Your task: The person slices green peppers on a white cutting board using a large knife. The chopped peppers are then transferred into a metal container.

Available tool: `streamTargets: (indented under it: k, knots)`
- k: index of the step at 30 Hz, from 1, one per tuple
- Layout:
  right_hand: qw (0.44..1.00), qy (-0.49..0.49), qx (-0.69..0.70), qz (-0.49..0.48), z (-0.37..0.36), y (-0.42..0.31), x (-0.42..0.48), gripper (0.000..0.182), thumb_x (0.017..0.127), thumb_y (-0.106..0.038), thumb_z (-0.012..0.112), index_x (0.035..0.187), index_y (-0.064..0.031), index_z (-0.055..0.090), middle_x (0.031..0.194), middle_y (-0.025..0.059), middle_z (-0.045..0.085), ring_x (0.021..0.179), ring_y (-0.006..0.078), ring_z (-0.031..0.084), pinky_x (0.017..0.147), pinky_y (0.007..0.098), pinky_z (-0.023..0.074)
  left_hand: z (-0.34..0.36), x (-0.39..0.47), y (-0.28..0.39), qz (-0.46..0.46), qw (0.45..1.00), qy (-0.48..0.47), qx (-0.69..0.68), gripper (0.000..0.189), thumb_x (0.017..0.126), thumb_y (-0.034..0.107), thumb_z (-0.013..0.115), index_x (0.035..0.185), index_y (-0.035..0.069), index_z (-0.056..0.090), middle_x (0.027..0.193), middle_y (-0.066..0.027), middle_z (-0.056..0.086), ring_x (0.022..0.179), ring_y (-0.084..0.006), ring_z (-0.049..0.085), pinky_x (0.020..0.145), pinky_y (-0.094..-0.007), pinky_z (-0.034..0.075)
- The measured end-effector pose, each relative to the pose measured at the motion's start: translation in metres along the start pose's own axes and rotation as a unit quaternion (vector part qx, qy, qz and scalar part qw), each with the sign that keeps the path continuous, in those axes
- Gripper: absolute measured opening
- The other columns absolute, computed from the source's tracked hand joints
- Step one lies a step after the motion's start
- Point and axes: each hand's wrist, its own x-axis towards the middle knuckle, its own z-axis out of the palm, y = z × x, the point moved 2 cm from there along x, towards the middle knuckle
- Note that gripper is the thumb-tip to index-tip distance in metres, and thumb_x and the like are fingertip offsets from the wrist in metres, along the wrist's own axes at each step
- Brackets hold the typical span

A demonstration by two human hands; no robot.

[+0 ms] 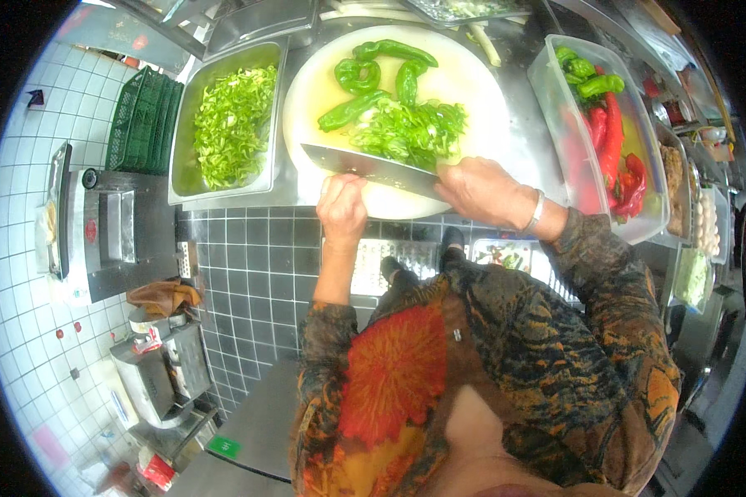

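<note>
My right hand (488, 192) is closed around the handle end of a broad kitchen knife (379, 171), whose blade slants across the near part of a round white cutting board (491, 118). By the blade's near side, toward its far end, my left hand (342, 205) has its fingers curled; whether they grip anything is hidden. A heap of sliced green pepper (410, 130) lies just beyond the blade. Behind it on the board are several whole green peppers, among them a curled one (357, 76) and a straighter one (353, 110).
A steel pan (267, 177) of sliced green pepper (233, 124) stands left of the board. At right, a clear plastic tub (643, 227) contains red peppers (610, 140) and green peppers (600, 86). Long pale stalks (485, 45) lie behind the board. Green crates (140, 121) are stacked at far left.
</note>
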Motion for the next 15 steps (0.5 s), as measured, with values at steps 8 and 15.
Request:
streamTargets:
  k: [8, 15]
  knots:
    - [0.993, 0.080, 0.063, 0.052, 0.001, -0.010, -0.029, 0.020, 0.099, -0.019, 0.059, 0.091, -0.0013, 0.061, 0.064, 0.0220, 0.063, 0.064, 0.0449, 0.066, 0.059, 0.0538, 0.0515, -0.011, 0.010, 0.023, -0.271, 0.948, 0.090, -0.138, 0.017, 0.085, -0.009, 0.073, 0.096, 0.004, 0.073, 0.102, -0.0089, 0.069, 0.090, -0.0179, 0.068, 0.074, -0.0277, 0.057]
    - [0.972, 0.206, 0.049, 0.102, -0.029, -0.012, -0.076, 0.017, 0.098, -0.016, 0.064, 0.090, -0.0026, 0.058, 0.059, 0.0200, 0.058, 0.059, 0.0438, 0.063, 0.054, 0.0534, 0.0466, -0.099, 0.036, -0.049, -0.589, 0.656, 0.389, -0.267, 0.075, 0.091, 0.034, 0.079, 0.144, -0.004, 0.042, 0.132, -0.0218, 0.054, 0.124, -0.0345, 0.050, 0.095, -0.0534, 0.046]
